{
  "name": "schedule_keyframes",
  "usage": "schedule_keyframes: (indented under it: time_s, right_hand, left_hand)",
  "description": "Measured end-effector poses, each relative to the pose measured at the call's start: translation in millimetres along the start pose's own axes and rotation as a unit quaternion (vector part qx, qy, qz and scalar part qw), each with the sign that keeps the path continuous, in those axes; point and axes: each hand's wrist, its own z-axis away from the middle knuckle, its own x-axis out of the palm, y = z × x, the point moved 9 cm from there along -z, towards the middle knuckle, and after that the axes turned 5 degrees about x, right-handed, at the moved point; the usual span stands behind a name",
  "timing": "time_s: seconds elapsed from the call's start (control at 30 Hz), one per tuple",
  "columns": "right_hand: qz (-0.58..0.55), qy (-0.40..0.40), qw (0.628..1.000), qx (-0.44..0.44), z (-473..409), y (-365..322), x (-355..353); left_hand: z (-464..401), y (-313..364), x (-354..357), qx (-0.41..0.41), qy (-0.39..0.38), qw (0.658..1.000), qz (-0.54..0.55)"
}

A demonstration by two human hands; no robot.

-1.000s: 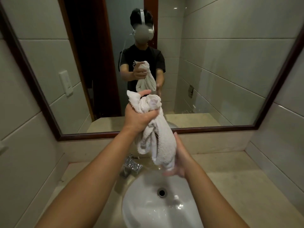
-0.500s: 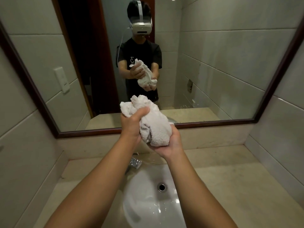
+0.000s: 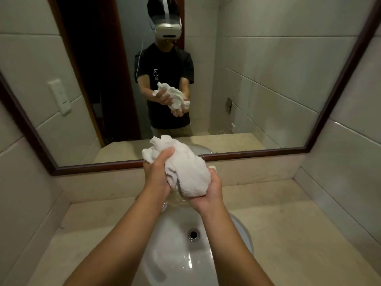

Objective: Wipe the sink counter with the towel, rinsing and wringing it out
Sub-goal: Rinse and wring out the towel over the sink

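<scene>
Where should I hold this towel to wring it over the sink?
Hold the towel at its two ends. It is bunched into a thick roll that slants above the sink, so one grip from the left, as the left hand has near the top, and one from below on the right, as the right hand cups the bottom, probably lets you twist them against each other.

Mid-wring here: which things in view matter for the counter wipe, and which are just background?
In the job: towel, left hand, right hand, sink, counter.

Background: mirror, wall switch, tiled wall.
</scene>
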Motion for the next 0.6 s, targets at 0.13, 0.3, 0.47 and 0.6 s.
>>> schedule_keyframes:
  time_s: [0.13, 0.3, 0.47, 0.6]
  right_hand:
    - [0.059, 0.036, 0.993, -0.098, 0, -38, -29]
    - [0.142, 0.144, 0.965, -0.164, 20, -71, -45]
    - [0.311, 0.200, 0.880, -0.299, 44, -105, -24]
    - [0.558, 0.160, 0.702, -0.412, 64, -103, 21]
  left_hand:
    - [-4, 14, -12, 0.117, 0.045, 0.975, -0.186]
    - [-5, -2, 14, 0.128, -0.082, 0.946, -0.286]
    - [-9, -46, -17, -0.044, 0.105, 0.973, -0.201]
    - [-8, -86, -14, -0.184, 0.111, 0.964, -0.155]
